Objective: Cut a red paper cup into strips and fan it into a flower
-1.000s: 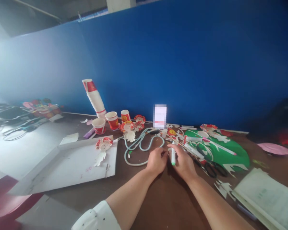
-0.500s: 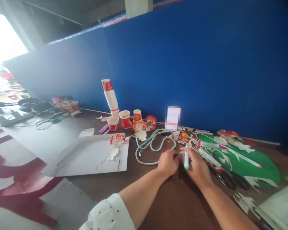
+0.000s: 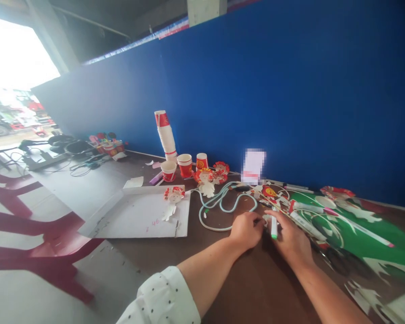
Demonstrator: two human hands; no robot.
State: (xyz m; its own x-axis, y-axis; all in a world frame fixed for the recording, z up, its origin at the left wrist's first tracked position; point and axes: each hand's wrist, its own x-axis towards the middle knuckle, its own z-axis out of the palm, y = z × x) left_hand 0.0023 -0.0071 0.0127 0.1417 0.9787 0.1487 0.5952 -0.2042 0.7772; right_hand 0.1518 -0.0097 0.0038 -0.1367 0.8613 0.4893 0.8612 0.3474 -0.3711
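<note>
My right hand [image 3: 293, 240] is closed around a white marker [image 3: 274, 223] with a green end pointing down toward me. Close beside it, my left hand [image 3: 246, 231] has its fingers curled in a pinch, with the fingertips turned away. A small pale bit shows between the two hands, too small to name. A light-blue cord [image 3: 202, 220] lies looped just left of my left hand. Past my right hand are pens, strips and paper scraps on a green sheet [image 3: 367, 229]. A black-handled pair of scissors [image 3: 349, 261] lies near my right forearm, blurred.
A flat white box lid [image 3: 135, 220] bears a paper doll [image 3: 173, 200]. Behind are red paper cups [image 3: 185, 166], a tall cup stack [image 3: 166, 139] and more paper dolls [image 3: 207, 182]. A blue partition [image 3: 273, 90] borders the table. Red plastic chairs [image 3: 50, 238] stand at left.
The camera has turned slightly left, so everything sits farther right in view. Both hands keep nearly the same pose, and the marker stays in my right hand.
</note>
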